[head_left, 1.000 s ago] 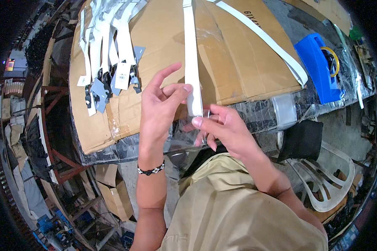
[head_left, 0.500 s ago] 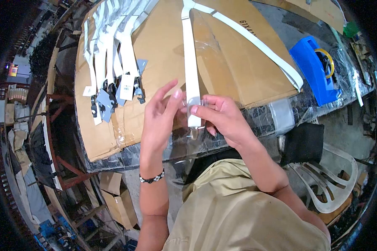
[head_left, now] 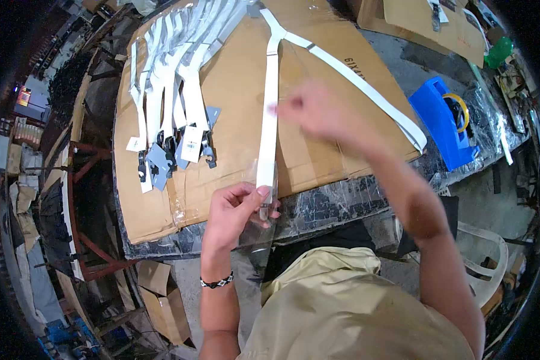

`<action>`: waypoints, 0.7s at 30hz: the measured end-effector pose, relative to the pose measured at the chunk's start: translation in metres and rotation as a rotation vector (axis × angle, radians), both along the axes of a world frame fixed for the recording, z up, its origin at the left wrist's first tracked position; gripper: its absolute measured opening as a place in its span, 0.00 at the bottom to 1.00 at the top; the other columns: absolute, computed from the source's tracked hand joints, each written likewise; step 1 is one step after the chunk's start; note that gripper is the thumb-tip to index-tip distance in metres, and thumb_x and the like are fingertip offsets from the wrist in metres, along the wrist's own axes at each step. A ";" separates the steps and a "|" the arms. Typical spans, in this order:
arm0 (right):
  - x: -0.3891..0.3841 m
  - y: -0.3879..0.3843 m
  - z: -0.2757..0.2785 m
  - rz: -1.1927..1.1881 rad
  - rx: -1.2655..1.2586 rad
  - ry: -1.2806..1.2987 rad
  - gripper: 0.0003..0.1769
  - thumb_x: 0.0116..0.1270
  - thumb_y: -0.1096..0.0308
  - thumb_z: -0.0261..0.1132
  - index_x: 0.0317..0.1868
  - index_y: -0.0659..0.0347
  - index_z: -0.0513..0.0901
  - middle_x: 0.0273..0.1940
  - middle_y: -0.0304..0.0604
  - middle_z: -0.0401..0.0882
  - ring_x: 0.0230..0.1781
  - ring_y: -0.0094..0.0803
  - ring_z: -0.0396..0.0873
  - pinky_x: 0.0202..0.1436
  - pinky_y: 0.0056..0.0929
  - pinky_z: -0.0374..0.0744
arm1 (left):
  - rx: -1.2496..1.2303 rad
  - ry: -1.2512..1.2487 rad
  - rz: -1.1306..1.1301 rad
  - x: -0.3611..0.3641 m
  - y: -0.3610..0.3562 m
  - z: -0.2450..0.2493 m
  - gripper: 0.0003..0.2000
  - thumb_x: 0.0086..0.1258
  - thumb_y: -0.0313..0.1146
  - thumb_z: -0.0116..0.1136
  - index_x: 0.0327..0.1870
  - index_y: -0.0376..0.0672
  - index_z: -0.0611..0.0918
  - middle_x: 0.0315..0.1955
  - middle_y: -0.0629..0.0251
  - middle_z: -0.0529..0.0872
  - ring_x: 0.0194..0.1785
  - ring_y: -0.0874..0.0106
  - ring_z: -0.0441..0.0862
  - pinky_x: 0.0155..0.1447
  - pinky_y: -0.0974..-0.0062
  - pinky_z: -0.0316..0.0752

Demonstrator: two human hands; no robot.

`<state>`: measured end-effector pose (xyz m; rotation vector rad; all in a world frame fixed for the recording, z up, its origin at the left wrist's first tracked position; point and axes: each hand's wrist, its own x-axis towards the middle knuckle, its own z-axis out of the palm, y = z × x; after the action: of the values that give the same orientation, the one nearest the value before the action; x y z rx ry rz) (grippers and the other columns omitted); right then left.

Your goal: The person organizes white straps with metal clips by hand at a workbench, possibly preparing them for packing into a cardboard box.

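White forked strap (head_left: 270,78) on cardboard (head_left: 318,157), lower end pinched in the left hand (head_left: 237,210).
From that hand: strap towards twelve o'clock, bundled straps (head_left: 193,99) eleven, blurred right hand (head_left: 318,113) one, grip unclear, blue tape dispenser (head_left: 441,120) two.

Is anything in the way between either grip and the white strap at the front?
Nothing visible stands between the blurred right grip and the white strap; whether they touch, I cannot tell. The left grip holds the strap's lower end, where clear plastic overlaps it.
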<state>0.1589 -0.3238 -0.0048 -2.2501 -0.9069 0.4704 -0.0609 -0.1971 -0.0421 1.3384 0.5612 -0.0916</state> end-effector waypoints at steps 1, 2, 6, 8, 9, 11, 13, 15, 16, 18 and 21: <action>0.036 0.012 -0.001 -0.047 0.066 -0.019 0.25 0.69 0.48 0.67 0.24 0.63 0.80 0.17 0.37 0.70 0.16 0.24 0.64 0.22 0.31 0.66 | 0.005 0.000 -0.004 -0.001 0.001 -0.003 0.11 0.75 0.36 0.61 0.40 0.34 0.85 0.33 0.57 0.89 0.33 0.71 0.88 0.31 0.77 0.81; 0.077 0.027 -0.005 -0.091 0.137 -0.045 0.26 0.68 0.48 0.67 0.24 0.63 0.79 0.16 0.38 0.69 0.15 0.24 0.64 0.22 0.31 0.66 | 0.021 -0.004 -0.020 -0.001 0.001 -0.005 0.12 0.75 0.36 0.62 0.42 0.34 0.85 0.34 0.57 0.89 0.33 0.71 0.88 0.32 0.76 0.81; 0.221 0.096 -0.048 -0.378 -0.037 -0.273 0.28 0.60 0.48 0.70 0.52 0.63 0.84 0.53 0.56 0.84 0.54 0.50 0.83 0.59 0.45 0.79 | -0.026 0.048 0.010 0.001 0.000 -0.004 0.12 0.75 0.34 0.61 0.46 0.32 0.84 0.35 0.55 0.90 0.35 0.68 0.89 0.35 0.74 0.83; 0.238 0.121 -0.058 -0.379 -0.034 -0.260 0.31 0.59 0.51 0.70 0.58 0.62 0.81 0.61 0.56 0.79 0.60 0.53 0.78 0.64 0.46 0.76 | -0.084 0.044 0.037 0.005 -0.005 -0.003 0.11 0.74 0.33 0.62 0.46 0.32 0.84 0.35 0.56 0.90 0.35 0.70 0.89 0.35 0.75 0.83; 0.243 0.132 -0.057 -0.378 -0.031 -0.253 0.32 0.59 0.53 0.70 0.61 0.62 0.80 0.64 0.57 0.76 0.64 0.54 0.76 0.66 0.46 0.74 | -0.113 0.042 0.051 0.007 -0.005 -0.002 0.10 0.74 0.32 0.62 0.46 0.32 0.83 0.34 0.57 0.89 0.35 0.71 0.89 0.35 0.76 0.82; 0.251 0.152 -0.061 -0.394 -0.147 -0.322 0.29 0.55 0.54 0.71 0.56 0.61 0.83 0.60 0.56 0.80 0.62 0.54 0.78 0.64 0.46 0.76 | -0.117 0.020 0.034 0.011 -0.001 -0.009 0.11 0.75 0.31 0.61 0.48 0.31 0.82 0.35 0.56 0.90 0.35 0.70 0.89 0.36 0.76 0.83; 0.260 0.170 -0.066 -0.425 -0.166 -0.304 0.24 0.51 0.56 0.71 0.46 0.61 0.89 0.52 0.56 0.85 0.56 0.51 0.83 0.59 0.44 0.79 | -0.143 0.027 0.036 0.012 0.000 -0.011 0.11 0.75 0.31 0.61 0.48 0.31 0.82 0.36 0.55 0.90 0.36 0.70 0.89 0.35 0.76 0.82; 0.270 0.167 -0.046 -0.188 -0.016 -0.020 0.26 0.50 0.56 0.74 0.49 0.59 0.87 0.43 0.47 0.85 0.42 0.41 0.83 0.46 0.35 0.79 | -0.171 0.014 0.043 0.013 0.002 -0.012 0.10 0.75 0.31 0.61 0.47 0.31 0.82 0.36 0.56 0.89 0.35 0.70 0.89 0.35 0.76 0.82; 0.280 0.152 -0.042 -0.056 0.204 0.158 0.22 0.49 0.56 0.74 0.44 0.57 0.88 0.37 0.44 0.84 0.36 0.37 0.81 0.41 0.34 0.77 | -0.186 0.003 0.046 0.013 0.002 -0.012 0.10 0.75 0.31 0.61 0.47 0.31 0.82 0.36 0.56 0.89 0.35 0.70 0.89 0.35 0.76 0.81; 0.265 0.139 0.001 -0.007 0.317 0.353 0.17 0.49 0.56 0.75 0.37 0.56 0.89 0.29 0.35 0.80 0.26 0.28 0.75 0.33 0.28 0.70 | -0.177 -0.061 0.050 0.012 0.003 -0.011 0.10 0.75 0.30 0.61 0.47 0.32 0.82 0.35 0.56 0.89 0.36 0.71 0.88 0.36 0.77 0.81; 0.253 0.133 0.085 0.039 0.263 0.349 0.12 0.59 0.58 0.73 0.34 0.58 0.86 0.28 0.33 0.79 0.23 0.21 0.73 0.28 0.24 0.70 | -0.146 -0.144 0.083 0.010 0.007 -0.007 0.09 0.75 0.30 0.61 0.46 0.32 0.83 0.34 0.57 0.89 0.36 0.72 0.87 0.38 0.77 0.79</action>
<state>0.4123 -0.1912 0.0804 -1.8421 -0.7812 0.6938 -0.0509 -0.1904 -0.0491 1.1683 0.4782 0.0308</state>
